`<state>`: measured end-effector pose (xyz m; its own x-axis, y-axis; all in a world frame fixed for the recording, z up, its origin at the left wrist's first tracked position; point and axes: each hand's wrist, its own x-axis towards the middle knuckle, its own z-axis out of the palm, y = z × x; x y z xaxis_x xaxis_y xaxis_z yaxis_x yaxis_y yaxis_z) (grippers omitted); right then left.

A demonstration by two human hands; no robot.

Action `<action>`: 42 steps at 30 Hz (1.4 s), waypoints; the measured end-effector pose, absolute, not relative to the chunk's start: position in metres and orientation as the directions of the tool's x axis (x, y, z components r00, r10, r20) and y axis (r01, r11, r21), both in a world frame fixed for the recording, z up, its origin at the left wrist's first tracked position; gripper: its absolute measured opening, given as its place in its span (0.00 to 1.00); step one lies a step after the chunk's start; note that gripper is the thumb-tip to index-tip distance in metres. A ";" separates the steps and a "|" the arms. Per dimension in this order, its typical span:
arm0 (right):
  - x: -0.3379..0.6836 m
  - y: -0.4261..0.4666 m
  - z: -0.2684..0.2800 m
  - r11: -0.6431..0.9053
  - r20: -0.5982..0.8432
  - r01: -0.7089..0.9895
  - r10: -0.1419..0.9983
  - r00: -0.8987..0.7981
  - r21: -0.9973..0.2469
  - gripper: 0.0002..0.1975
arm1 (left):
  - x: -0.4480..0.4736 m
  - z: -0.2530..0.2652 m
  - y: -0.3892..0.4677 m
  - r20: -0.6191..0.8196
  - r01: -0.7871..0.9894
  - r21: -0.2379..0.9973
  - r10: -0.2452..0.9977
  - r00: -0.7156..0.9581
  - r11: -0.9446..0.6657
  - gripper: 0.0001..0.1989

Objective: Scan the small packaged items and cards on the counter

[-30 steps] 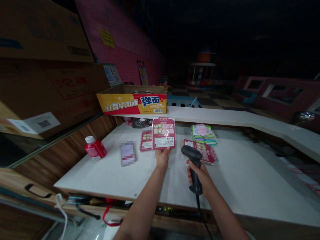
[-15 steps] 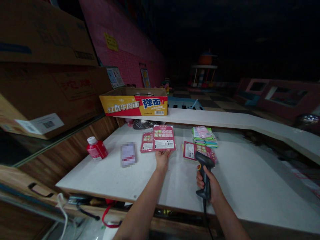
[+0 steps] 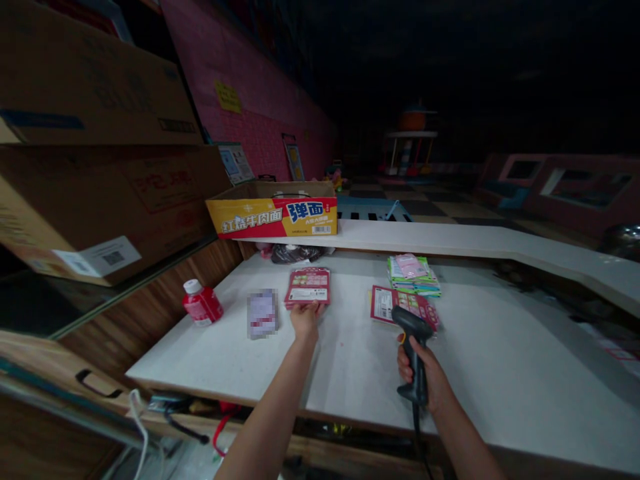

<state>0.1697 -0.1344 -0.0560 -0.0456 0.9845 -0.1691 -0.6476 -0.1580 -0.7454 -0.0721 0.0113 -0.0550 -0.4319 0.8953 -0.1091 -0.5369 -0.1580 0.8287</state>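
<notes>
My left hand (image 3: 305,321) is closed on the near edge of a flat red packet (image 3: 308,285), which lies at the pile on the left middle of the white table. How many packets lie beneath it I cannot tell. A black barcode scanner (image 3: 413,350) with a cord is in my right hand (image 3: 423,373), fingers wrapped round its handle. The scanner's head points up and left, in front of a second group of red packets (image 3: 383,305). Behind these lies a stack of green and blue packets (image 3: 414,275) with a pink one on top.
A red bottle (image 3: 203,304) and a blurred-out small pack (image 3: 263,313) stand left of my left hand. An open yellow-and-red carton (image 3: 277,219) sits on the raised white ledge (image 3: 425,235). Brown cardboard boxes (image 3: 100,200) are stacked at the left.
My left hand has moved left and down with the red packet, which now overlies the left pile instead of being held beside it. The right hand keeps the scanner nearly in place.
</notes>
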 end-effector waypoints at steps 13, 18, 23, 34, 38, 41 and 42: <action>0.170 -0.139 -0.053 -0.168 -0.187 -0.676 0.981 -0.045 -0.717 0.19 | -0.099 -0.033 -0.015 0.538 0.747 0.573 0.842 -0.032 -0.337 0.09; 0.168 -0.140 -0.050 -0.143 -0.189 -0.680 0.982 -0.006 -0.719 0.19 | -0.100 -0.039 0.005 0.493 0.767 0.557 0.870 0.004 -0.320 0.07; 0.167 -0.141 -0.049 -0.148 -0.197 -0.681 0.980 -0.005 -0.717 0.19 | -0.101 -0.047 0.010 0.514 0.793 0.546 0.855 -0.062 -0.271 0.08; 0.170 -0.139 -0.052 -0.156 -0.188 -0.696 0.982 -0.031 -0.701 0.17 | -0.101 -0.050 0.007 0.518 0.887 0.393 0.855 0.006 -0.244 0.12; 0.169 -0.139 -0.050 -0.145 -0.190 -0.717 0.982 -0.018 -0.682 0.16 | -0.094 -0.044 0.002 0.572 0.857 0.396 0.819 0.050 -0.330 0.13; 0.169 -0.137 -0.050 -0.130 -0.173 -0.728 0.985 -0.016 -0.673 0.16 | -0.072 -0.040 -0.002 0.580 0.778 0.424 0.799 0.160 -0.464 0.13; 0.169 -0.137 -0.050 -0.127 -0.167 -0.729 0.986 -0.017 -0.673 0.16 | -0.061 -0.039 -0.003 0.554 0.748 0.448 0.809 0.197 -0.489 0.13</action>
